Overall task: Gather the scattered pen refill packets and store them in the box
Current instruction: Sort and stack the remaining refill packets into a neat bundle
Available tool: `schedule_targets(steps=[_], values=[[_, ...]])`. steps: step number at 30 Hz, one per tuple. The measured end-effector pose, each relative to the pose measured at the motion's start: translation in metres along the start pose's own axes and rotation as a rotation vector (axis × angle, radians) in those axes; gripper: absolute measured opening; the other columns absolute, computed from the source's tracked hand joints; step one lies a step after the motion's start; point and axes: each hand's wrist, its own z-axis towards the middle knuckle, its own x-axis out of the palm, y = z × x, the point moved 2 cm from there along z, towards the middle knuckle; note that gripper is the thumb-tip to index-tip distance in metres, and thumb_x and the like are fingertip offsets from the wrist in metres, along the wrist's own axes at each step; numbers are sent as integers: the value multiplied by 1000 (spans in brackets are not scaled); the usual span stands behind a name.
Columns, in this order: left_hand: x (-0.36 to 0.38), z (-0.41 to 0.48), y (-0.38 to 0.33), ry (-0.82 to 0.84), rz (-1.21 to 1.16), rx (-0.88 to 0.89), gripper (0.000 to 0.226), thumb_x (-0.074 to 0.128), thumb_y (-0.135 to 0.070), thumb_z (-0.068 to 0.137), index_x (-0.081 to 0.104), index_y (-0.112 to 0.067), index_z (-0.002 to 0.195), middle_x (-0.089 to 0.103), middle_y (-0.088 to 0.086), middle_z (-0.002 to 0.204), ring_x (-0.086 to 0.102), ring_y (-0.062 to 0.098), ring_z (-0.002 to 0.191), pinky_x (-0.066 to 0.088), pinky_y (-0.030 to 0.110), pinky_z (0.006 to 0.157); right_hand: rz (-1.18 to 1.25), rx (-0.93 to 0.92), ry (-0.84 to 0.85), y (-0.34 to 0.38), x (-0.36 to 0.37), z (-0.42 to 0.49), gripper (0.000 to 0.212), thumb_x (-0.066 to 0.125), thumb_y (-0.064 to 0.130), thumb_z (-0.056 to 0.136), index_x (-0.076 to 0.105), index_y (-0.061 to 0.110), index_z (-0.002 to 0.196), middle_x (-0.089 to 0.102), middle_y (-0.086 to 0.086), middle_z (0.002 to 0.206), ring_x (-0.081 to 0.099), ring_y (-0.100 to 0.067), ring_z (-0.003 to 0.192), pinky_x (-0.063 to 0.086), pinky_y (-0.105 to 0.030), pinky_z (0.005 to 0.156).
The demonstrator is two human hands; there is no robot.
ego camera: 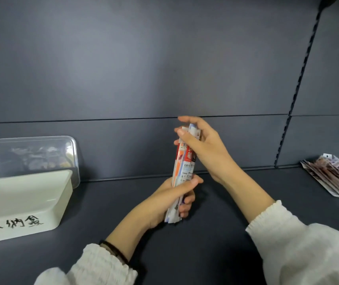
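Observation:
A bundle of long pen refill packets (183,167), red, orange and white, stands upright above the dark shelf. My left hand (172,200) grips the bundle's lower end. My right hand (203,149) wraps the bundle's top, with its fingers curled over the packet ends. The pale green box (47,208) with black handwriting on its front sits at the far left, well apart from both hands. What the box holds cannot be made out.
A clear plastic lid or container (30,155) leans against the back wall behind the box. At the right edge lies a fanned pile of other printed packets (335,175). A slotted upright rail (296,93) runs up the dark back panel.

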Motion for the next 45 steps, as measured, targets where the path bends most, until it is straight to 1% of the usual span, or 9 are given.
schedule_targets(steps=[6, 10, 14, 18, 27, 33, 36, 41, 45], values=[[41, 4, -1, 32, -36, -49, 45, 63, -37, 87, 38, -23, 122, 52, 6, 70, 40, 14, 45, 40, 25, 46, 43, 121, -15, -9, -60, -20, 52, 69, 13, 85, 45, 32, 127, 64, 1, 103, 65, -6, 89, 53, -19, 70], [97, 39, 2, -44, -81, -84, 42, 62, -30, 91, 41, -24, 128, 63, 11, 77, 59, 23, 56, 54, 34, 54, 113, 251, -124, -25, -122, -28, 74, 70, 11, 83, 28, 31, 141, 63, -10, 114, 66, -20, 101, 54, -40, 92], [174, 98, 10, -157, -122, -55, 35, 63, -24, 90, 52, -16, 122, 73, 11, 89, 72, 23, 77, 60, 35, 69, 135, 330, -196, -40, -213, -39, 67, 70, 13, 84, 31, 31, 135, 66, -10, 109, 69, -23, 95, 55, -46, 89], [246, 148, 29, -297, 53, -93, 27, 63, -33, 90, 62, -20, 114, 71, -2, 83, 68, 8, 64, 53, 25, 54, 83, 365, -184, -52, -299, -48, 52, 69, 11, 85, 44, 18, 130, 65, -8, 110, 67, -22, 96, 57, -39, 82], [319, 249, 58, -613, 170, 27, 43, 64, -16, 90, 39, -19, 125, 63, -1, 108, 63, 12, 94, 54, 28, 75, -265, 362, -84, -81, -452, -48, 30, 61, 21, 90, 53, 24, 119, 58, -1, 124, 57, -19, 114, 47, -39, 100], [323, 283, 79, -703, 563, -162, 52, 60, -49, 81, 50, -24, 126, 59, 5, 125, 50, 29, 121, 41, 46, 104, -569, 386, -197, -111, -538, -57, 26, 57, 19, 92, 61, 13, 118, 61, -6, 122, 55, -16, 104, 41, -29, 88], [332, 291, 79, -725, 751, -283, 78, 46, -52, 92, 15, -15, 153, 21, 11, 158, 10, 34, 145, 18, 42, 114, -737, 522, -136, -126, -564, -66, 39, 52, 41, 92, 57, 15, 121, 58, -10, 124, 56, -21, 101, 44, -33, 87], [333, 298, 79, -676, 636, -305, 80, 44, -56, 93, 4, -23, 154, 8, 7, 162, 1, 30, 148, 12, 46, 117, -800, 669, 80, -126, -563, -71, 56, 36, 60, 93, 49, 18, 127, 54, -10, 133, 53, -27, 117, 43, -36, 93], [327, 299, 84, -625, 461, -243, 112, 58, -84, 56, 16, -40, 151, 20, 1, 161, 14, 26, 148, 18, 53, 117, -669, 614, 163, -124, -540, -73, 62, 35, 62, 92, 45, 21, 138, 45, -3, 145, 45, -22, 129, 35, -30, 91]])
